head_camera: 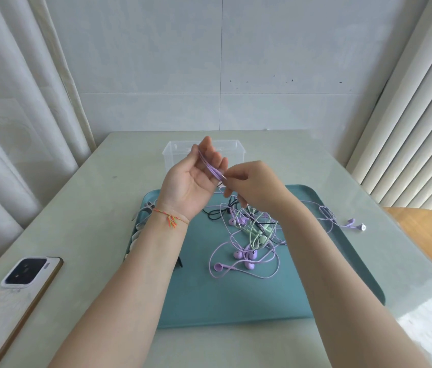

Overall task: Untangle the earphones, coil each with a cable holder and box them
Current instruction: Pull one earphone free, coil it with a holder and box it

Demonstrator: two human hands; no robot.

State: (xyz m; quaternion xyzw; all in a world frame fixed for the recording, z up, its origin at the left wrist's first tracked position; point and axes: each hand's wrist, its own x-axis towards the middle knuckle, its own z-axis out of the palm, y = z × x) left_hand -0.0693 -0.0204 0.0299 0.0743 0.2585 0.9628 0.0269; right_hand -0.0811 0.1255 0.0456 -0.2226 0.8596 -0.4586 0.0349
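Purple cable (210,166) is wound in several loops around the fingers of the left hand (191,181), which is raised palm-up above the far edge of a teal tray (236,293). The right hand (252,185) meets it from the right, its grip pinching the cable's end, where a small metal plug tip shows, against the left fingers. The left fingers stand nearly straight with the loops around them.

One clear plastic box (180,152) stands on the table (90,208) just behind the hands, open at the top. On the tray lies one tangle of earphones (252,235): purple, green and black cables mixed, with at least four purple earbuds near its front; the number of sets cannot be told. One more purple pair (352,224) lies apart, trailing off the tray's right edge onto the table. One phone (15,296) lies face down at the table's left. A braided orange bracelet (172,219) circles the left wrist.
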